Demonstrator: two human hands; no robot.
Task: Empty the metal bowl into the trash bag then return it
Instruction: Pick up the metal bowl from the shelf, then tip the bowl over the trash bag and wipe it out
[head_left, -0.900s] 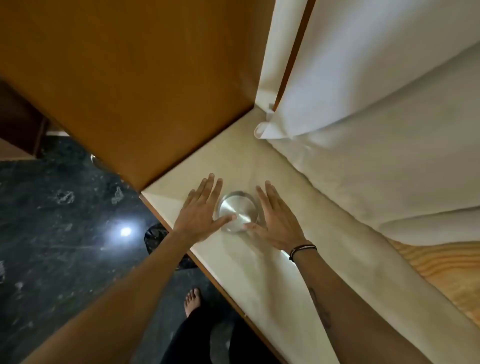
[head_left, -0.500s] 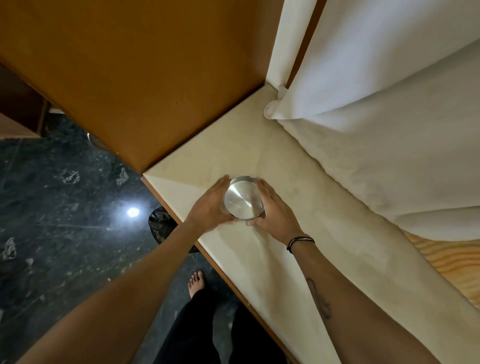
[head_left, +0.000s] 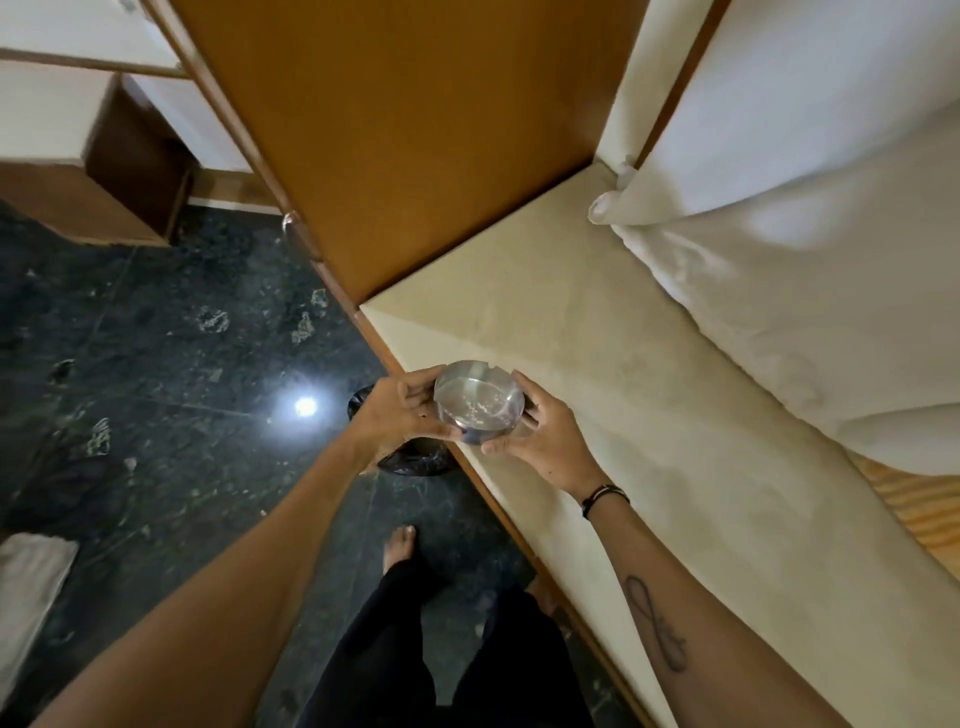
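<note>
A small round metal bowl (head_left: 478, 401) with pale specks inside is held level in the air over the front edge of the cream shelf (head_left: 649, 415). My left hand (head_left: 400, 410) grips its left side and my right hand (head_left: 543, 434) grips its right side. Below them on the dark floor sits a black trash bag (head_left: 415, 460), mostly hidden behind my left hand and wrist.
An orange-brown wooden panel (head_left: 415, 130) stands upright behind the shelf. White pillows (head_left: 805, 260) lie along the shelf's right side. The dark marble floor (head_left: 156, 389) spreads to the left, with a white cloth (head_left: 26, 587) at its lower left. My bare foot (head_left: 399, 545) stands near the bag.
My hands closed around the bowl on the shelf, lifted it and drew it toward me to the shelf's front edge. The view has tilted to show more floor.
</note>
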